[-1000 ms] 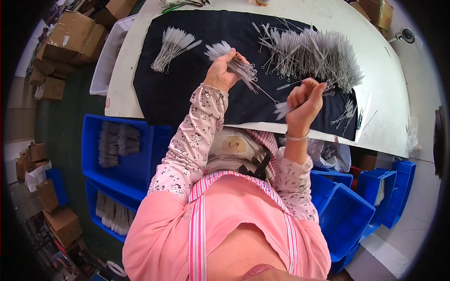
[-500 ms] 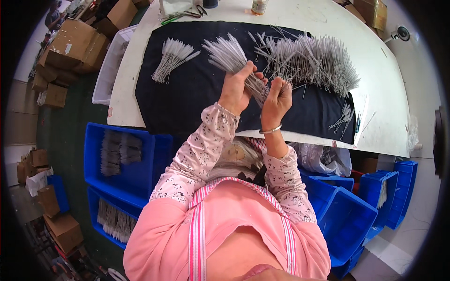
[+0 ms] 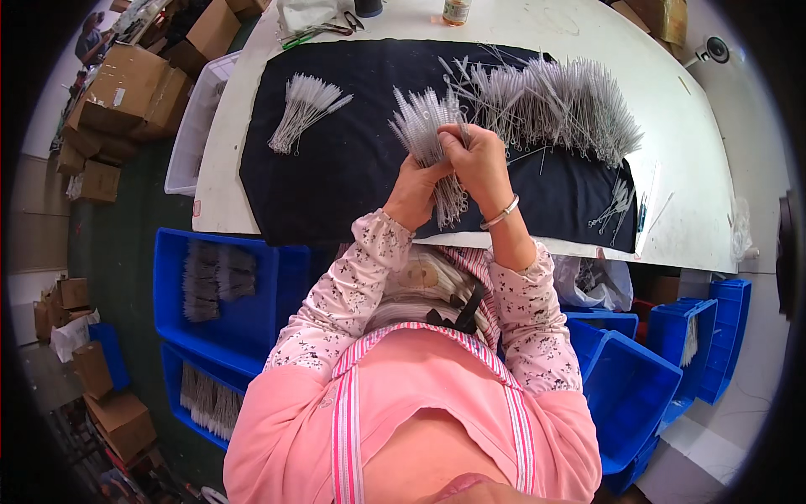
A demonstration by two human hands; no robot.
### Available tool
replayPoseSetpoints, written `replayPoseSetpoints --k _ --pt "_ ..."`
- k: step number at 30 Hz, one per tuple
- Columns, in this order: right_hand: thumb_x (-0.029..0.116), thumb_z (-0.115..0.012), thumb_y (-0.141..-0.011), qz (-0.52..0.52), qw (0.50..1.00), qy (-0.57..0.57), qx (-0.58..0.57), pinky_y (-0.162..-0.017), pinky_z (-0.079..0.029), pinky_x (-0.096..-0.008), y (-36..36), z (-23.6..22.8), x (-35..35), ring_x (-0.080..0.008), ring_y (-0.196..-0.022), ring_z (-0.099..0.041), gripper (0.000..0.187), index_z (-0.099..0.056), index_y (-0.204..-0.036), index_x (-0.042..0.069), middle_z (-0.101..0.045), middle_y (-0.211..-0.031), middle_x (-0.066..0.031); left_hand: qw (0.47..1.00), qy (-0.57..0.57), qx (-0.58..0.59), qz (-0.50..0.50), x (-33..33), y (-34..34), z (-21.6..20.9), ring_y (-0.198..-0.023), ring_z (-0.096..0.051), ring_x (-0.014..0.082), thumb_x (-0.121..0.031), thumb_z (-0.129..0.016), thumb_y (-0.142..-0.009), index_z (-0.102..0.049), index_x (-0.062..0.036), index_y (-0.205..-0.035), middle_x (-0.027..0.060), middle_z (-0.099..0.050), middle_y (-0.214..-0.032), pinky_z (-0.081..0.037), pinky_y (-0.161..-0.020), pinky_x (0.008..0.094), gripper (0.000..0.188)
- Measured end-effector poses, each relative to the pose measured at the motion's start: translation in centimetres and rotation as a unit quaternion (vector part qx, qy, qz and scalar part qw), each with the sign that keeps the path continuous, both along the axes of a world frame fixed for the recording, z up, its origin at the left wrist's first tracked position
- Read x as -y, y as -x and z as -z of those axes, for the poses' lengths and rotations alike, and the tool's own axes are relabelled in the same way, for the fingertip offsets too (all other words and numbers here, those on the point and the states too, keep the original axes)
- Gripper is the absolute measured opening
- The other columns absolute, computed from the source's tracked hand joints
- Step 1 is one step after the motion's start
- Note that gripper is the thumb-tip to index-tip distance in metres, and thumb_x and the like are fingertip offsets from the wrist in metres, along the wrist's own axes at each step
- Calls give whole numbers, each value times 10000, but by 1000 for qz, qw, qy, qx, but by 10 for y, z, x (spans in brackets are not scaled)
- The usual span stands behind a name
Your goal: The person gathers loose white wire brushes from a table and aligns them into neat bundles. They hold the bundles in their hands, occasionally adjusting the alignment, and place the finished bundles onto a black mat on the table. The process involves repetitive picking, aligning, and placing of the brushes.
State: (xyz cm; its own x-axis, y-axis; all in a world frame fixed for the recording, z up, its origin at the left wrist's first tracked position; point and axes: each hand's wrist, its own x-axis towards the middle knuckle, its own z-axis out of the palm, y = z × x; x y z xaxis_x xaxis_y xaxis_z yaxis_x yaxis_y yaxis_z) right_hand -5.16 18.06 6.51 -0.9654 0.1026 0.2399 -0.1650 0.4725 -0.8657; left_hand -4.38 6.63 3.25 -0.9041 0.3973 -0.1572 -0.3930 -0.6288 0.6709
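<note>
My left hand point(image 3: 411, 191) is wrapped round a bundle of thin straw brushes point(image 3: 417, 126), with white bristles up and looped wire ends down. My right hand point(image 3: 477, 160) is closed at the bundle's right side, its fingers on a few of the brushes; exactly how many is hidden. Beyond it, a large heap of similar brushes point(image 3: 579, 105) spreads over the dark cloth point(image 3: 336, 185). A smaller fanned bunch point(image 3: 300, 109) lies at the left of the cloth. Several loose brushes point(image 3: 620, 203) rest near its right edge.
The cloth covers part of a white table point(image 3: 672, 168). Scissors point(image 3: 354, 21), a small jar point(image 3: 456, 12) and a dark spool point(image 3: 367, 7) stand along the far side. Blue bins point(image 3: 277, 294) with brushes are at lower left; more blue bins point(image 3: 625, 403) are at lower right.
The bundle has swung more upright and a little nearer me. My right hand has moved from the wire ends up to the bristle side.
</note>
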Motion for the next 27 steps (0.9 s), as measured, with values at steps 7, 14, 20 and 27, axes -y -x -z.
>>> replayPoseSetpoints --k 7,14,20,27 --pt "183 -669 -773 33 993 25 115 -572 -503 -330 5 -1 2 -241 -576 -653 196 -706 -825 -3 -649 -649 -163 996 32 5 82 9 2 14 -910 -620 157 0 -564 -851 -516 -7 -1147 61 -615 -1015 -520 -751 298 300" --pt "184 -644 -725 49 995 9 84 -572 -509 -318 19 10 -3 -194 -553 -644 214 -698 -778 -17 -644 -611 -139 995 57 21 74 8 -1 3 -739 -627 162 -29 -574 -862 -545 -7 -1090 58 -623 -908 -538 -655 305 231" --pt "182 -623 -737 93 988 102 62 -517 -449 -286 42 20 -12 -123 -510 -564 208 -670 -739 -21 -592 -541 -76 980 62 93 167 19 7 12 -630 -594 150 -70 -644 -858 -557 -20 -1017 71 -624 -851 -531 -544 325 188" --pt "147 -602 -811 186 891 413 -41 -378 -373 -266 70 4 -79 -119 -436 -477 163 -580 -710 22 -485 -524 -16 950 -83 154 258 25 15 2 -677 -550 130 -62 -604 -888 -489 7 -1098 79 -578 -895 -503 -561 298 250"
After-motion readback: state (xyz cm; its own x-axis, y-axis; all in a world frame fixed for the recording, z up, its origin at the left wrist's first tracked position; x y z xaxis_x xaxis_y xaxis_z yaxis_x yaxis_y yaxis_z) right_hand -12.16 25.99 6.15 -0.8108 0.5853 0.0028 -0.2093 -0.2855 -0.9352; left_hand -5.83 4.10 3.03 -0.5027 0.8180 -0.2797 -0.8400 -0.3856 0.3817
